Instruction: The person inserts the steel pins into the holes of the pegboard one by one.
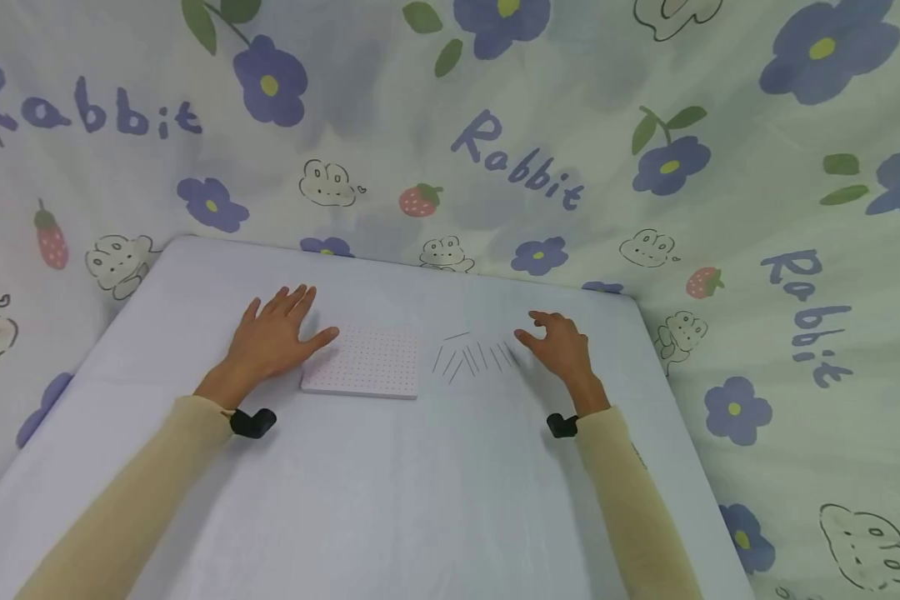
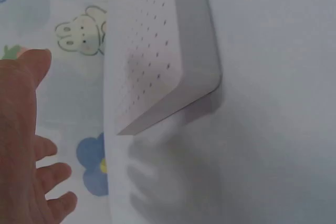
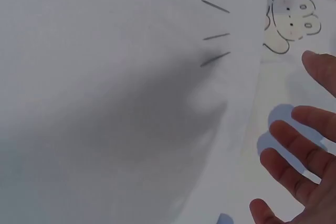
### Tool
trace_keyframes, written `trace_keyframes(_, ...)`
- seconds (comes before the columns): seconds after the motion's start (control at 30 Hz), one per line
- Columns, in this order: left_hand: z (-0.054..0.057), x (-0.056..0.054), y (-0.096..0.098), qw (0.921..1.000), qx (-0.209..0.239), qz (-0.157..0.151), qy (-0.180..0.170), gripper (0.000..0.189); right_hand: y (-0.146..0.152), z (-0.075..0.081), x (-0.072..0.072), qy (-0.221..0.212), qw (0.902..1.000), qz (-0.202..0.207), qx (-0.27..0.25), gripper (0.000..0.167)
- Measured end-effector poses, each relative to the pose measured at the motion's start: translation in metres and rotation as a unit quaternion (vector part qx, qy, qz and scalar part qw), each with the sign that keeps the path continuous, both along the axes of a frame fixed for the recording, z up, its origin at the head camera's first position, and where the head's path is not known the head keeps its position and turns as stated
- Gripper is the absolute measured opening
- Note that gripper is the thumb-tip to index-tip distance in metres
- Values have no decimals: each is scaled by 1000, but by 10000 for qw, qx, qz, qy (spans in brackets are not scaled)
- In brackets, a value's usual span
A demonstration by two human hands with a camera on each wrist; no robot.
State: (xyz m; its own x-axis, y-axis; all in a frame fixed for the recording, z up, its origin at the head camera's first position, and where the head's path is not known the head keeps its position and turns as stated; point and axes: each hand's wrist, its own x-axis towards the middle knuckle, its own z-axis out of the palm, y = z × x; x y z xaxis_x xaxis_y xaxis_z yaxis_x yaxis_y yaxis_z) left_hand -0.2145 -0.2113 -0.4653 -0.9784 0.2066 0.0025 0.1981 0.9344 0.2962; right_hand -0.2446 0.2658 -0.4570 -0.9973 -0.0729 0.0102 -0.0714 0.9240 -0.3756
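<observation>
A flat pale board [image 1: 375, 362] dotted with rows of small holes lies on the white table. My left hand [image 1: 273, 337] is held just above its left side, fingers spread and thumb over the board's edge, gripping nothing. In the left wrist view the board [image 2: 152, 51] shows its thick side and one rounded corner. Several thin dark needle-like sticks [image 1: 471, 354] lie fanned out to the right of the board. Beyond them hovers my right hand [image 1: 562, 346], empty, its fingers loosely bent. The right wrist view shows some of these sticks [image 3: 216, 37] apart from the fingers.
The table [image 1: 390, 500] is covered in smooth white cloth. Behind and beside it hangs a curtain [image 1: 375, 142] printed with flowers, rabbits and strawberries. A small black device sits at each wrist, by the beige sleeves [image 1: 138, 492].
</observation>
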Motion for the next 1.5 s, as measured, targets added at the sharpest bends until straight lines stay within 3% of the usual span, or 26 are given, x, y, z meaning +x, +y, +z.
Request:
trace_keyframes(0.33,-22,25,11,9993,280,-206,-152,106,-2,-14,4,-413,9985,21,-362,53)
trace_keyframes(0.57,-34,36,18,9987,324,-265,-284,114,-4,-23,6,-711,9949,-286,-661,40)
trace_keyframes(0.87,-37,43,20,9989,318,-182,-282,119,-5,-35,4,-959,9882,-599,-1028,34)
trace_keyframes(1.5,-43,45,16,9987,336,-85,-363,122,-5,-42,-2,-747,9883,-656,-1160,20)
